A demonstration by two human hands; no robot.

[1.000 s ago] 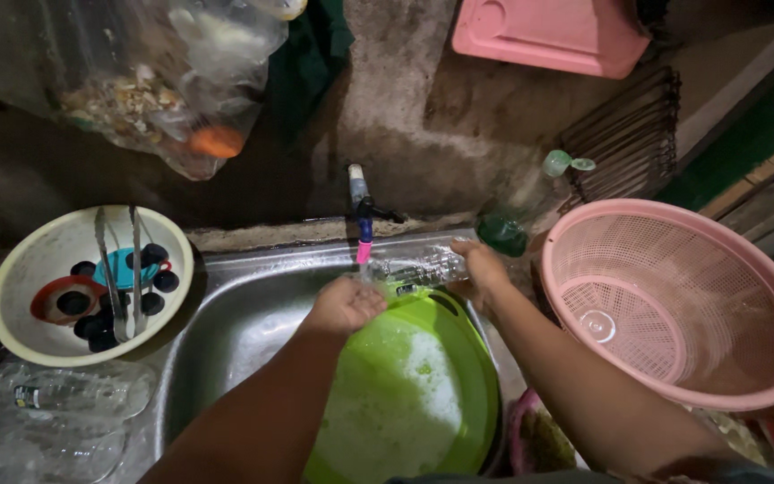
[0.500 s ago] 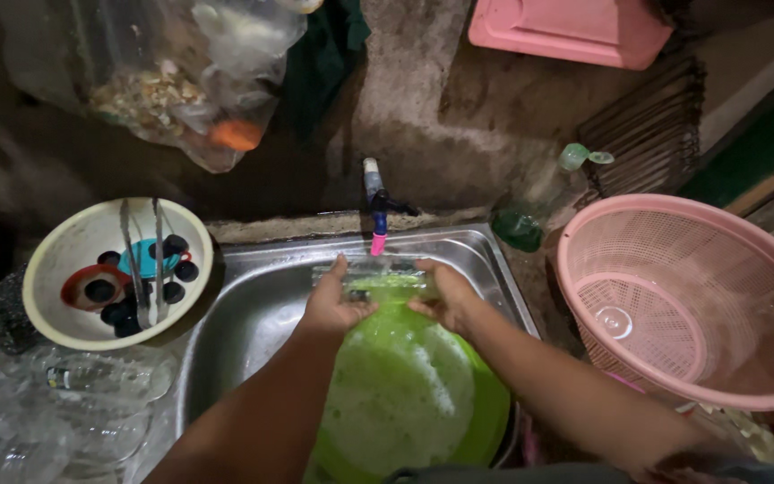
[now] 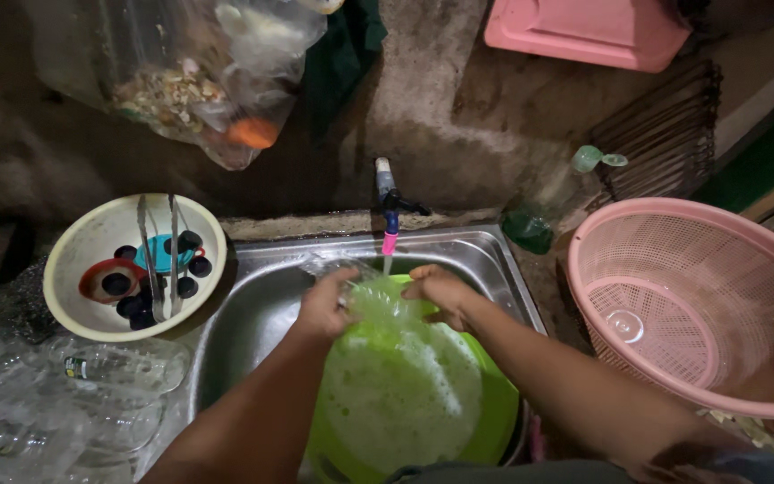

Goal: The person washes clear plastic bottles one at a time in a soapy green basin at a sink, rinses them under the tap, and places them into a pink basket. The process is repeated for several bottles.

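Under the tap (image 3: 388,208) at the back edge of the steel sink (image 3: 253,296), both hands close on a clear plastic piece (image 3: 360,285) that is too crumpled and wet to identify further. Left hand (image 3: 322,305) wraps its fingers around the near-left part of the plastic; right hand (image 3: 441,294) curls over its right side, fingers bent and gripping. Water falls from the pink spout tip onto the plastic between them. Directly below the hands a green basin (image 3: 485,421) fills most of the sink, holding foamy, cloudy water.

Left of the sink, on the counter, a cream bowl (image 3: 82,260) holds metal tongs (image 3: 156,251) and several dark bottle caps. Near the front left corner lies a heap of clear plastic bottles (image 3: 55,394). Right of the sink a pink mesh basket (image 3: 700,305) sits with a small clear lid inside, and a green-tinted bottle (image 3: 548,202) leans against the wall at the back right corner. Above, a clear bag of scraps (image 3: 190,81) hangs on the wall, and a pink tray (image 3: 589,31) rests on a ledge at the top right
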